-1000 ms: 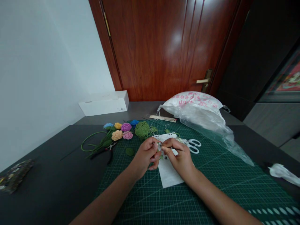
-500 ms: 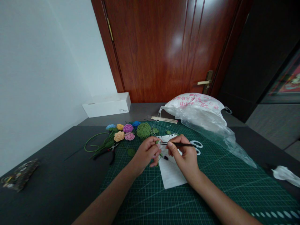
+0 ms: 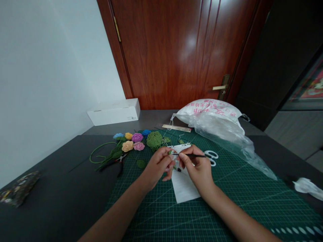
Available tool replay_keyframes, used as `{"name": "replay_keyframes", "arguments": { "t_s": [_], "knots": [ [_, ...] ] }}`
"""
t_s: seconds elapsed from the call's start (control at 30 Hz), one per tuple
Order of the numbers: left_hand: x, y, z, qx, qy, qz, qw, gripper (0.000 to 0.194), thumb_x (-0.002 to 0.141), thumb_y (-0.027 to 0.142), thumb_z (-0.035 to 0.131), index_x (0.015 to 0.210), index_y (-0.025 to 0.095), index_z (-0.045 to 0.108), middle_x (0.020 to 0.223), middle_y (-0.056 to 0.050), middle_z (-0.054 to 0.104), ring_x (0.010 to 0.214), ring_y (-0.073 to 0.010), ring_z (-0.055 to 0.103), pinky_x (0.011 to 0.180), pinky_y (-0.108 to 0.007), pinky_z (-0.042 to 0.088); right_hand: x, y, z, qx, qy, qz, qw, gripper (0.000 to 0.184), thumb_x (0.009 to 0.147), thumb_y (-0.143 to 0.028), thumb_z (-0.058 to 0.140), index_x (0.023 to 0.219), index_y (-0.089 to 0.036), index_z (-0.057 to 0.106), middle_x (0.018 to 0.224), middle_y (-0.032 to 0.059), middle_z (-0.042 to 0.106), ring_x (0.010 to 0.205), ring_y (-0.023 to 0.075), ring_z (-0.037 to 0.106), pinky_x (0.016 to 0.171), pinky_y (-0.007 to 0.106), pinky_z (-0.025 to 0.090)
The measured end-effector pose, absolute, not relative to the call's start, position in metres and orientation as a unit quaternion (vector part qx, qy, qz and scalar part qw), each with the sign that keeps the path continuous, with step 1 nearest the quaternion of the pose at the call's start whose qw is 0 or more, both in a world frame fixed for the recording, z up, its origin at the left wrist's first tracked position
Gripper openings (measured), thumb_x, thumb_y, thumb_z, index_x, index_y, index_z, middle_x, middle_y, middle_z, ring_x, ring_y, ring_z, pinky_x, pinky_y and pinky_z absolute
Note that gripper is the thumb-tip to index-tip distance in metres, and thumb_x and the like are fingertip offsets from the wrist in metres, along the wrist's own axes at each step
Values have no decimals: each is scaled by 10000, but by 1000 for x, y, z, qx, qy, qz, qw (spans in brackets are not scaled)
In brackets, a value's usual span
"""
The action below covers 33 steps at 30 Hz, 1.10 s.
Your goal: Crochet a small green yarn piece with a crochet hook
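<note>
My left hand [image 3: 158,165] pinches a small green crocheted piece [image 3: 170,152], with a white tuft showing beside it; the fingers cover much of both. My right hand [image 3: 197,163] grips slim black tweezers [image 3: 195,155], their thin tips pointing left at the green piece. Under both hands lies a white spiral-bound sheet [image 3: 185,190] with a small dark-tipped item [image 3: 178,169] over it. White-handled scissors [image 3: 212,154] rest just beyond my right hand. Left of my left hand is a green crocheted leaf [image 3: 141,163].
A green cutting mat [image 3: 242,205] covers the table's middle. Crocheted flowers [image 3: 128,146], a green yarn ball [image 3: 154,140] and pliers [image 3: 118,161] lie left of centre. Behind are a ruler [image 3: 176,128], a white box [image 3: 113,113] and a stuffed plastic bag [image 3: 212,114].
My right hand drew the tweezers back to the right, baring their tips, then moved them slightly left again. My left hand keeps hold of the green crocheted piece.
</note>
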State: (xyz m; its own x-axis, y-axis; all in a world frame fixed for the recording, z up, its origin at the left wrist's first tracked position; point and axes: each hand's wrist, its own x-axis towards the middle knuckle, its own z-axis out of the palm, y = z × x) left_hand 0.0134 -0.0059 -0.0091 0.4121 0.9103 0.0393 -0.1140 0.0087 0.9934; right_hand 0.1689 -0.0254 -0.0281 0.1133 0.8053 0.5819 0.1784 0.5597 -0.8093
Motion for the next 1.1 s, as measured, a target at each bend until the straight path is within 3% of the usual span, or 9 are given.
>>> {"name": "replay_keyframes", "arguments": {
  "t_s": [0.13, 0.27, 0.5, 0.73, 1.1],
  "knots": [
    [16, -9, -11, 568, 344, 417, 621, 215, 884, 347, 590, 1016, 183, 542, 580, 103, 463, 345, -51, 358, 317, -155, 273, 169, -27, -29, -375, -676, 140, 619, 199, 960, -221, 611, 766, -221, 656, 704, 16, 686, 655, 177, 659, 646, 305, 520],
    [17, -13, -15, 566, 343, 420, 621, 203, 905, 323, 576, 1043, 176, 553, 612, 89, 485, 349, -48, 376, 323, -153, 260, 169, -24, -33, -369, -703, 123, 596, 178, 966, -199, 602, 800, -232, 659, 753, 31, 711, 735, 203, 686, 706, 332, 531],
    [13, -8, -14, 559, 316, 411, 647, 291, 912, 367, 565, 1104, 150, 582, 633, 47, 503, 438, -83, 384, 340, -170, 331, 172, -21, -28, -386, -655, 195, 620, 223, 966, -266, 612, 750, -221, 648, 692, 4, 652, 613, 158, 626, 589, 272, 505],
    [8, -5, -9, 574, 296, 395, 654, 336, 903, 406, 642, 1120, 155, 589, 621, 67, 493, 391, -65, 394, 326, -166, 327, 173, -23, -24, -374, -623, 270, 632, 193, 958, -292, 629, 781, -215, 639, 702, -8, 633, 569, 139, 607, 539, 251, 498],
    [7, -1, -9, 564, 326, 416, 635, 239, 891, 373, 635, 1002, 171, 572, 580, 103, 451, 346, -37, 327, 312, -141, 266, 176, -31, -18, -376, -626, 183, 658, 170, 954, -278, 637, 794, -220, 639, 701, -5, 636, 611, 150, 622, 594, 277, 506]
  ]
}}
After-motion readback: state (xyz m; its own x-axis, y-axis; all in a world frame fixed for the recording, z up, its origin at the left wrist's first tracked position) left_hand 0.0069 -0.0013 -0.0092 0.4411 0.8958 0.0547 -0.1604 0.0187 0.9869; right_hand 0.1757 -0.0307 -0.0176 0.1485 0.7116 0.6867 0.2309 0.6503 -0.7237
